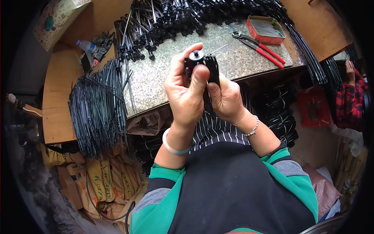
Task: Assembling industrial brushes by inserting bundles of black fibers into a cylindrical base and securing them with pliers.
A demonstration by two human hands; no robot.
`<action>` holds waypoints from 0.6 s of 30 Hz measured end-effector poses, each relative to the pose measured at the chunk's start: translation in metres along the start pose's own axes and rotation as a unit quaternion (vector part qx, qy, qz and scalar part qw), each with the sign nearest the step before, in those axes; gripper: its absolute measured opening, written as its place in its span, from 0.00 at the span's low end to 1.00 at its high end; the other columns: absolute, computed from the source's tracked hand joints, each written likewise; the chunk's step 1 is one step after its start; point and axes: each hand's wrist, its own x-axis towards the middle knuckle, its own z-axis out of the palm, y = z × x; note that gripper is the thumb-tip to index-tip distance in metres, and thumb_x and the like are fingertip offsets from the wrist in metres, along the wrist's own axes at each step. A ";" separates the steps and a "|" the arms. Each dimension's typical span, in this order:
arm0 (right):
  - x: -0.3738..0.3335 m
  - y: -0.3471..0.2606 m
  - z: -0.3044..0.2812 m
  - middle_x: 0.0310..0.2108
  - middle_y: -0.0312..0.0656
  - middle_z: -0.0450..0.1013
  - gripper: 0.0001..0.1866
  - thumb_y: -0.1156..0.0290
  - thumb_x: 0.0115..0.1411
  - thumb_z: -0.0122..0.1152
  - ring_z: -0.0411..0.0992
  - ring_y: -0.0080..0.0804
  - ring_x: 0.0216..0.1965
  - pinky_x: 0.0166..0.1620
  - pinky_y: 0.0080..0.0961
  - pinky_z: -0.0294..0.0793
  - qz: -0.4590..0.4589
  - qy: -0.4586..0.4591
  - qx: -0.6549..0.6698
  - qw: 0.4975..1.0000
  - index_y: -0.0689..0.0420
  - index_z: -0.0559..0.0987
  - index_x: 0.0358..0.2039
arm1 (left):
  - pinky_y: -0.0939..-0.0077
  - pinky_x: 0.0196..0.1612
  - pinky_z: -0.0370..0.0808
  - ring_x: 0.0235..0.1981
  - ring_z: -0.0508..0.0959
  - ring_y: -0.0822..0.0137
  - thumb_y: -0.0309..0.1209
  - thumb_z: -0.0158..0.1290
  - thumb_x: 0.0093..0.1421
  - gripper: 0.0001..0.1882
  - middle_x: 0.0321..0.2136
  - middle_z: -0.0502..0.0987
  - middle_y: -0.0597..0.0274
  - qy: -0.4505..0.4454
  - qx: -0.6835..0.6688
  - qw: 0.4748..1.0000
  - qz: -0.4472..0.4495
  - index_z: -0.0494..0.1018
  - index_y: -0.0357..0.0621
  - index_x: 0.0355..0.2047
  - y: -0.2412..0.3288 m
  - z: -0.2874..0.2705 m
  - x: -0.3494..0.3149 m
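Head view: the only view, looking down over the person's chest and forearms.
Left hand (186, 91): raised above the desk edge, its grip pinched on the black bundled part (202, 64); the thumb presses on the upper front of it and the fingers curl behind.
Right hand (226, 97): just beside the left, touching it, its grip closed around the lower side of the same part (the fingertips are hidden behind it, so how they lie cannot be told).
Black bundled part: held in the air between both hands, above the near edge of the desk, its round end with a pale ring facing up.
Thin wire (218, 49): sticks out from the top of the part toward the upper right.
Desk (163, 78): speckled grey stone top with a bare patch ahead of the hands.
Black rods, far side (175, 19): heaped along the far edge of the desk.
Dark wire bundle (99, 109): hangs over the left end of the desk, onto a wooden board.
Red-handled pliers (259, 46): lying on the desk to the right, well apart from the hands.
Red tin (266, 30): open, just beyond the pliers.
Wrists: a pale bangle (175, 147) on the left, a thin chain bracelet (253, 128) on the right.
Other person (350, 97): at the right rim, in a red checked sleeve, hand raised.
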 end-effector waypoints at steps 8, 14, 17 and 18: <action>0.010 -0.018 -0.009 0.26 0.44 0.74 0.17 0.70 0.53 0.64 0.74 0.29 0.26 0.29 0.20 0.72 -0.081 0.085 0.004 0.993 0.65 0.73 0.41 | 0.92 0.29 0.69 0.25 0.72 0.82 0.34 0.48 0.62 0.17 0.25 0.73 0.67 0.097 -0.138 0.985 -0.023 0.66 0.34 0.46 -0.005 0.002 -0.002; 0.013 -0.024 -0.010 0.26 0.47 0.75 0.09 0.79 0.52 0.60 0.75 0.31 0.25 0.29 0.22 0.73 -0.096 0.080 -0.061 0.990 0.66 0.77 0.35 | 0.92 0.29 0.69 0.25 0.72 0.82 0.31 0.47 0.62 0.14 0.25 0.73 0.67 0.104 -0.148 0.983 -0.005 0.67 0.35 0.45 -0.005 0.008 -0.004; 0.012 -0.024 -0.011 0.26 0.47 0.75 0.08 0.81 0.52 0.59 0.75 0.32 0.25 0.29 0.22 0.73 -0.095 0.081 -0.075 0.989 0.66 0.77 0.34 | 0.92 0.28 0.68 0.24 0.71 0.83 0.32 0.47 0.62 0.15 0.25 0.73 0.68 0.127 -0.119 0.984 -0.024 0.67 0.34 0.45 -0.007 0.010 -0.002; 0.012 -0.024 -0.011 0.26 0.48 0.75 0.08 0.81 0.52 0.59 0.75 0.33 0.25 0.29 0.22 0.73 -0.095 0.080 -0.084 0.989 0.66 0.77 0.34 | 0.92 0.28 0.68 0.24 0.71 0.83 0.32 0.47 0.62 0.15 0.25 0.73 0.68 0.127 -0.119 0.984 -0.024 0.67 0.34 0.45 -0.007 0.010 -0.003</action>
